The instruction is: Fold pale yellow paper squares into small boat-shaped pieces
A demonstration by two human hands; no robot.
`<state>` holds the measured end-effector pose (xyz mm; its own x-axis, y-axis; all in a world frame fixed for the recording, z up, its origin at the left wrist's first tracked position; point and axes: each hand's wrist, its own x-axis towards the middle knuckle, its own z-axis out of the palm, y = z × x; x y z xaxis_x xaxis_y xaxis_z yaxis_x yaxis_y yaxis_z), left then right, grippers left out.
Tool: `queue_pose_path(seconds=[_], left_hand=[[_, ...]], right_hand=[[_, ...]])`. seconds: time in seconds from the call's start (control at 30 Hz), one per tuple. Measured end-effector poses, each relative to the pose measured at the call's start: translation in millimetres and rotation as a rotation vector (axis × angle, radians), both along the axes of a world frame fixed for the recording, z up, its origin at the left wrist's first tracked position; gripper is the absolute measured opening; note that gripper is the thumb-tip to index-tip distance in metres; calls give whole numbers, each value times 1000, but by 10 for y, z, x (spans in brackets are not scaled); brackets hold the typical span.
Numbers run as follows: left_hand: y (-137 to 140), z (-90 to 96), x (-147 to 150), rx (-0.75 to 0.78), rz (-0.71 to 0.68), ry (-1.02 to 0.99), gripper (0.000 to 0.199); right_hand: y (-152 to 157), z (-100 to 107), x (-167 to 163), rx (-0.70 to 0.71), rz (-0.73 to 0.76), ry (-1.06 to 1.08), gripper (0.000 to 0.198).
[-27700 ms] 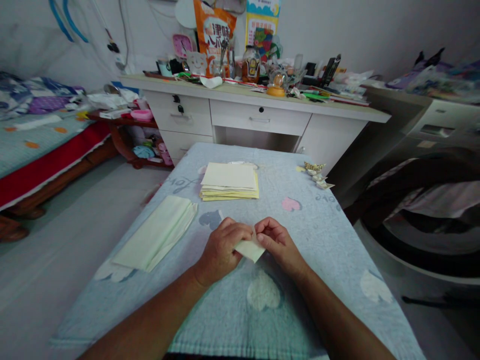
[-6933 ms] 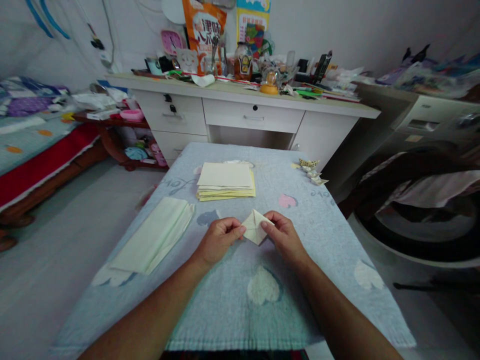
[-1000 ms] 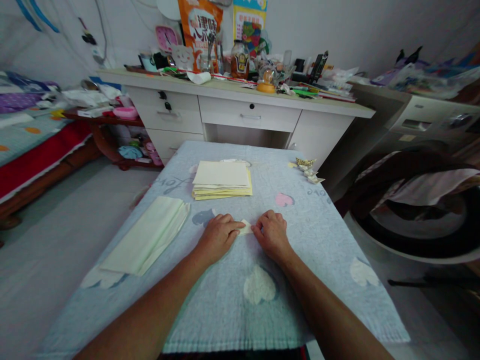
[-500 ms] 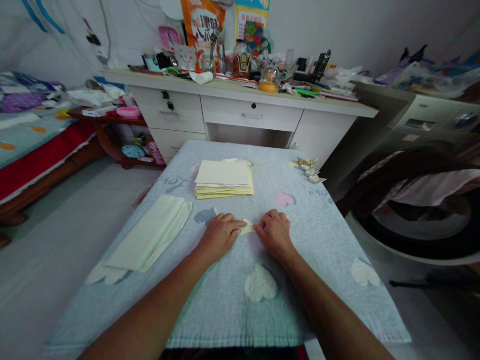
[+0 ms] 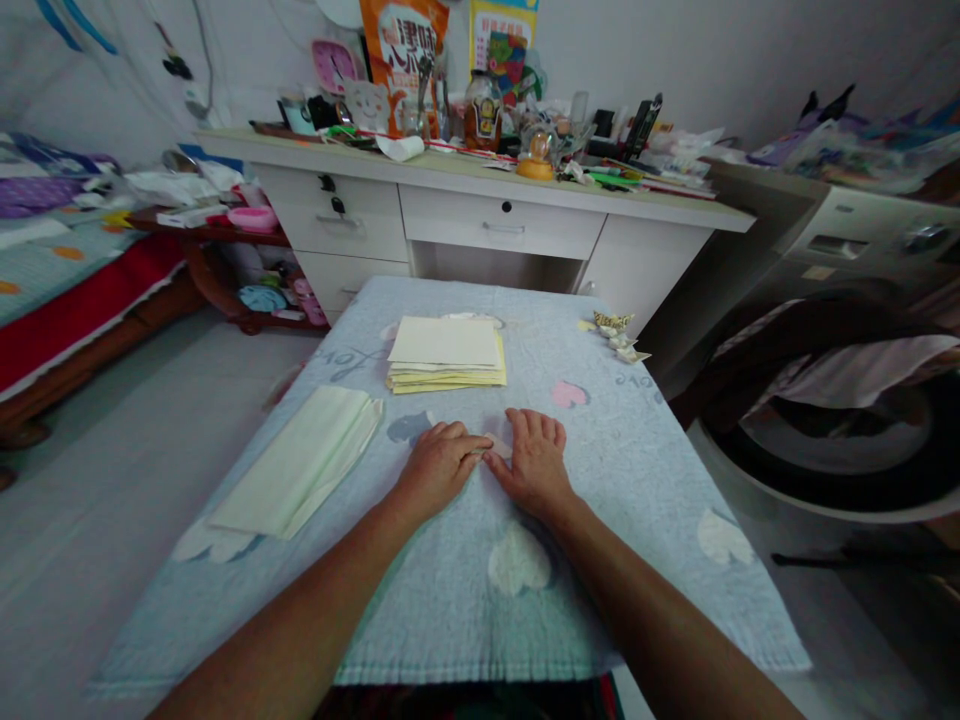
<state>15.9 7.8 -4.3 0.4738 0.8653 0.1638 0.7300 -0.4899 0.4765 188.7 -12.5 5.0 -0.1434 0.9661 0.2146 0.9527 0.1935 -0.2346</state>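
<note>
A small piece of pale folded paper (image 5: 498, 446) lies on the cloth between my hands, mostly covered by fingers. My left hand (image 5: 441, 464) has its fingers curled, the index fingertip and thumb closed on the paper's left end. Beside it my right hand (image 5: 532, 462) rests flat with its fingers stretched and a little apart, the thumb reaching the paper's near edge. Beyond the hands sits a stack of cream and yellow paper sheets (image 5: 444, 345). To the left lies a folded bundle of pale green-white paper (image 5: 300, 462).
A light blue patterned cloth (image 5: 420, 620) covers the table. Several small folded paper pieces (image 5: 621, 342) lie at its far right. Behind stands a white cluttered desk (image 5: 495, 215), with a washing machine (image 5: 840, 240) to the right and a bed (image 5: 67, 270) to the left.
My right hand has opened out from a pinch, its fingers now stretched forward and its thumb shifted left along the paper. The left hand holds nearly the same place.
</note>
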Motion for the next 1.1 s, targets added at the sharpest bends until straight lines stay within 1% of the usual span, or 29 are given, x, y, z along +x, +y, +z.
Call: queue_pose_path(seconds=[0.1, 0.2, 0.4, 0.6, 0.8, 0.87, 0.93, 0.97, 1.03, 1.1], left_hand=[[-1, 2, 1, -3, 4, -3, 26], [-2, -4, -1, 2, -2, -2, 27], [-6, 0, -7, -4, 2, -2, 29], [-15, 22, -3, -21, 7, -9, 29], [-15, 17, -1, -26, 10, -16, 29], [-11, 11, -3, -26, 9, -15, 29], [-6, 5, -7, -19, 6, -15, 29], [-4, 3, -8, -17, 3, -14, 29], [0, 0, -9, -13, -4, -11, 29], [0, -1, -7, -13, -7, -7, 29]], right_hand=[[13, -10, -3, -29, -2, -13, 70], [29, -18, -1, -61, 0, 3, 75], [38, -9, 78, -109, -30, 14, 78], [19, 17, 249, -123, -78, 24, 80], [25, 5, 372, -113, -82, 47, 80], [32, 16, 404, -87, -67, 93, 76], [38, 37, 415, -17, -42, 197, 69], [41, 48, 409, 30, -24, 261, 62], [41, 64, 365, 103, 37, 368, 41], [35, 64, 288, 101, 146, 396, 22]])
